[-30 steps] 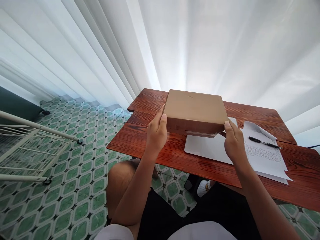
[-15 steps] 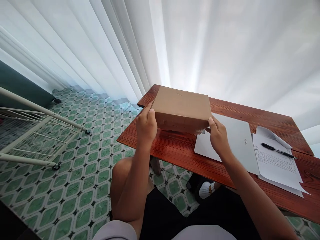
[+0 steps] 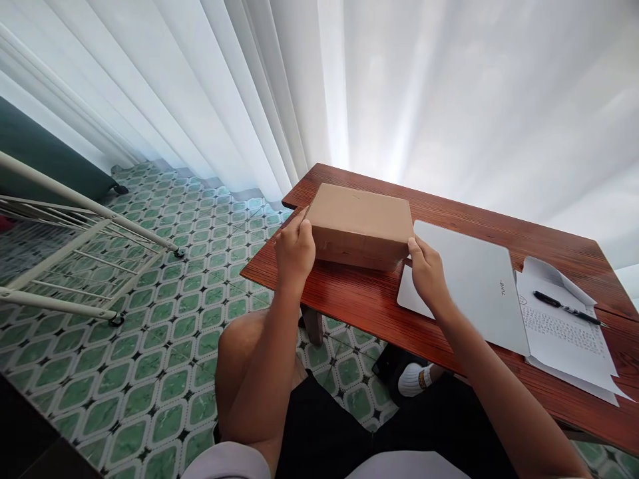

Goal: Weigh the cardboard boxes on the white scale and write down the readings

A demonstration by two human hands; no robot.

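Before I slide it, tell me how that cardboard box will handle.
The cardboard box looks stiff: flat faces, crisp edges. Probably light, since left hand and right hand grip only its ends. Its low, flat shape should slide, not tip.

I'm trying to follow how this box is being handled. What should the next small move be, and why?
Probably ease both hands off. The cardboard box appears to rest on the left end of the wooden table, beside the closed white laptop, with the left hand and right hand gripping its near corners. Whether its base sits fully flat is hard to tell.
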